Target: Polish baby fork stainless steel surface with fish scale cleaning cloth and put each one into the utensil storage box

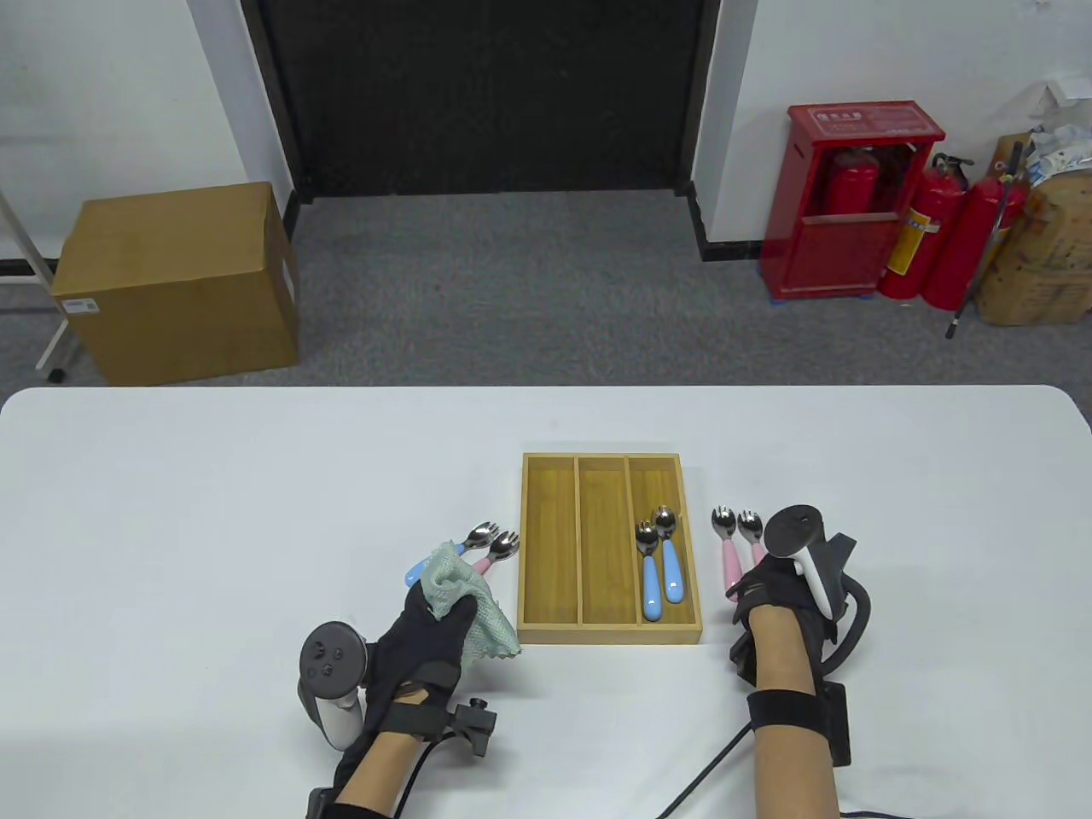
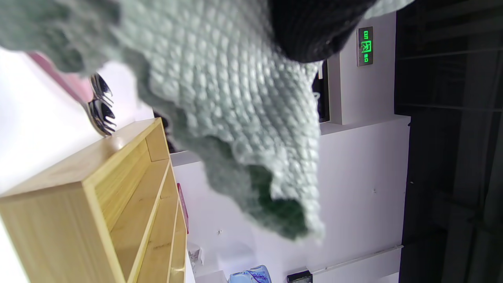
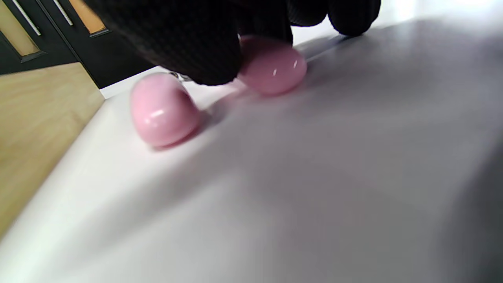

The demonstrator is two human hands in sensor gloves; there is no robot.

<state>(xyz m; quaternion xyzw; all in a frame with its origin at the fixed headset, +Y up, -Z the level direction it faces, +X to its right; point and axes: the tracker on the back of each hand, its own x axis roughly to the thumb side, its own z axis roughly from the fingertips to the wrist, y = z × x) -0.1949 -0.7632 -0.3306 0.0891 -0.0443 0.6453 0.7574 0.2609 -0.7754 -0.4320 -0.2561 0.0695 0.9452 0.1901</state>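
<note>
My left hand (image 1: 424, 618) grips a pale green fish scale cloth (image 1: 467, 603) left of the wooden storage box (image 1: 552, 546); in the left wrist view the cloth (image 2: 235, 98) hangs beside the box (image 2: 118, 204). A blue-handled fork (image 1: 474, 541) and a pink-handled fork (image 1: 502, 548) lie just beyond that hand. Two blue forks (image 1: 661, 563) lie in the box's right compartment. Right of the box lie two pink forks (image 1: 728, 546). My right hand (image 1: 758, 590) is down on their handles. Its fingers (image 3: 188, 47) pinch the right-hand pink handle (image 3: 273, 67), with the other handle (image 3: 163, 110) beside it.
The box's left and middle compartments (image 1: 602, 546) hold nothing. The white table (image 1: 213, 512) stretches wide on both sides. Beyond its far edge stand a cardboard box (image 1: 175, 286) and a red extinguisher cabinet (image 1: 853, 222) on the floor.
</note>
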